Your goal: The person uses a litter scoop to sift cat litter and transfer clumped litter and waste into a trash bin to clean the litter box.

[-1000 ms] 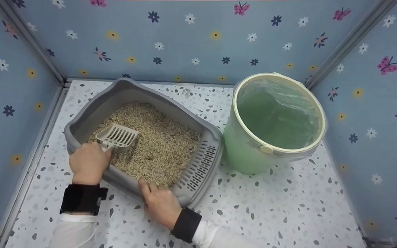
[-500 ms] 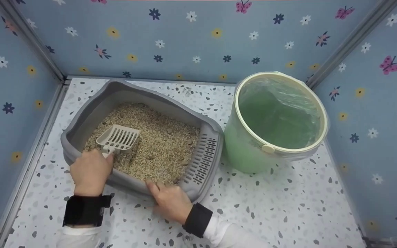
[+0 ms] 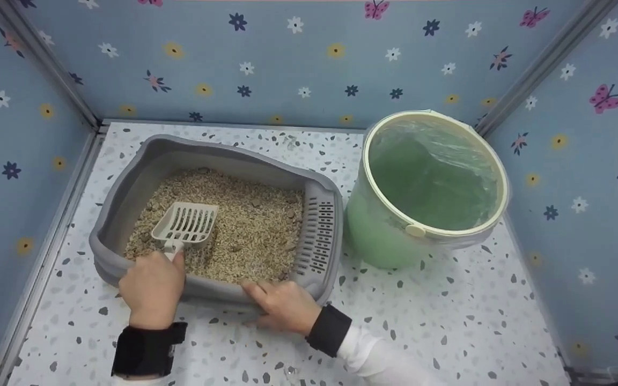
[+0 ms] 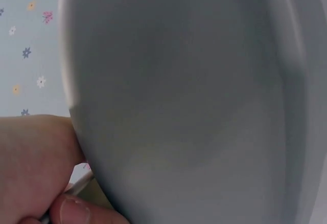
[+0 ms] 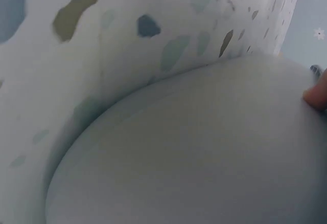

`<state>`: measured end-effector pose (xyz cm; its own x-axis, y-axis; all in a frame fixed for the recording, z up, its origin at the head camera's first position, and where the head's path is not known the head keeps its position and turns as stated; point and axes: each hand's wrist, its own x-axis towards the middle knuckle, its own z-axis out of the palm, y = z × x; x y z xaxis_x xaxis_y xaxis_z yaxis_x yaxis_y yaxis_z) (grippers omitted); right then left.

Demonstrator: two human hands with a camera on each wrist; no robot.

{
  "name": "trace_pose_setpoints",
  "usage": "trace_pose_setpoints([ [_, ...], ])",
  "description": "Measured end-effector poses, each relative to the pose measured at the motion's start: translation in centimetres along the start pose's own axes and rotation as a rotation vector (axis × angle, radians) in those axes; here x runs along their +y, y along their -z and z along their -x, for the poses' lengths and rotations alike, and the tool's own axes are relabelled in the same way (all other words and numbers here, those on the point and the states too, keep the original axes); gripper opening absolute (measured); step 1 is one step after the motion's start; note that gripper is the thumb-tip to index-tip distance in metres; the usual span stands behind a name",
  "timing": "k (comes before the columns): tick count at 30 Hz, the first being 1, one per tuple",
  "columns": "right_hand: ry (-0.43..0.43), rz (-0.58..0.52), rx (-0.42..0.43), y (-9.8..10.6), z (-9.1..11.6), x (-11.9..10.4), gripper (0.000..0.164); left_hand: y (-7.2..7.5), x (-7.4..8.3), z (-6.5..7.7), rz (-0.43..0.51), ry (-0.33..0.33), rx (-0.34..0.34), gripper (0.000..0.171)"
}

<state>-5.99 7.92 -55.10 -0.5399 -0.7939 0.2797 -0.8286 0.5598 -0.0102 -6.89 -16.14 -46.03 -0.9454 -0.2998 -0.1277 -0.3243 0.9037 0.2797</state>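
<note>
A grey litter box [image 3: 118, 214] filled with tan pellet litter [image 3: 255, 236] stands at the left of the head view. My left hand [image 3: 153, 289], at its near left rim, holds the handle of a pale slotted litter scoop [image 3: 188, 222]. The scoop's head lies over the litter with no clumps showing in it. Along the near rim farther right, my right hand [image 3: 285, 305] grips the litter box. Both wrist views are mostly filled by the box's outer wall [image 4: 179, 91]; the left one shows fingers [image 4: 76, 211] pinched around a thin handle.
A green bin [image 3: 384, 236] with a cream ring and clear liner bag stands right of the litter box, close to its perforated step [image 3: 317, 236]. Patterned blue panels [image 3: 287, 59] enclose the speckled floor [image 3: 421, 327] at the back and both sides.
The litter box has turned counterclockwise, its far left corner swinging left and its step end moving back. Both hands have shifted right and nearer to me, the scoop still in the left.
</note>
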Motion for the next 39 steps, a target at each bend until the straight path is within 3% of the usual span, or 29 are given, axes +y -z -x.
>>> trace_pose_setpoints([
  [18,0.082,-0.061,-0.076,1.2,1.9,4.7,0.082,-1.6,2.9,2.5,0.054,0.012,0.068,0.059],
  [29,0.101,-0.052,-0.118,1.4,2.5,6.5,0.082,-2.6,3.9,3.4,0.074,-0.005,0.187,0.057],
  [35,0.096,-0.035,-0.085,1.3,2.8,6.4,0.082,-2.4,4.0,3.4,0.067,-0.001,0.174,0.057],
  [39,0.075,-0.079,-0.074,1.3,2.9,6.2,0.081,-2.2,3.8,3.2,0.067,-0.011,0.141,0.057],
])
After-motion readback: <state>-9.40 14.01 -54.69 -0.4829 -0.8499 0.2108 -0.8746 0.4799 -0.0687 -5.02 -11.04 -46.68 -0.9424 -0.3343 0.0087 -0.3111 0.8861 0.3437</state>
